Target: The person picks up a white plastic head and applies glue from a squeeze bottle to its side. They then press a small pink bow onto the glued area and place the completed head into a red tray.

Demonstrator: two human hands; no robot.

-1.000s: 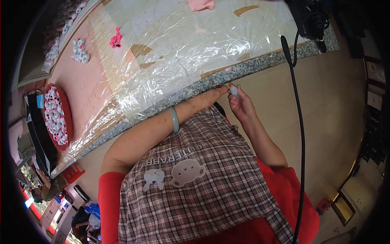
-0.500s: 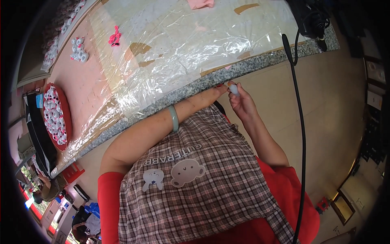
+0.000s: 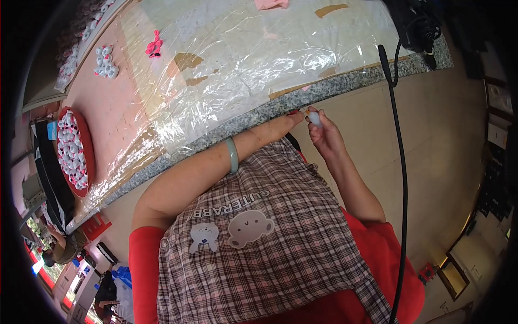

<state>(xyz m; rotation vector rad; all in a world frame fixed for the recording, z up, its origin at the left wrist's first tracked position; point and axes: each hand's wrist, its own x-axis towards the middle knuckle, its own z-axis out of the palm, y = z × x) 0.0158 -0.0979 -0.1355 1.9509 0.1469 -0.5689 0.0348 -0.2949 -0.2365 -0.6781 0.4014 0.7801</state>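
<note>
In front of my body, just off the table's near edge, my two hands meet. My right hand is closed around a small white bottle, whose narrow yellowish tip points toward the left hand. My left hand is pinched beside that tip, with a small bit of red at its fingertips; what it holds is too small to make out. A pale green bangle circles the left wrist. On the table lie a bright pink figure piece and a small group of white figures.
A red basin full of white-and-pink figures stands at the left. Clear plastic film covers the table, which has a grey stone edge. A black cable hangs down on the right from a black device. Other people are at the far lower left.
Both hands have shifted slightly to the right in the picture. The bottle's tip has moved a little away from the left fingertips. The grips look the same.
</note>
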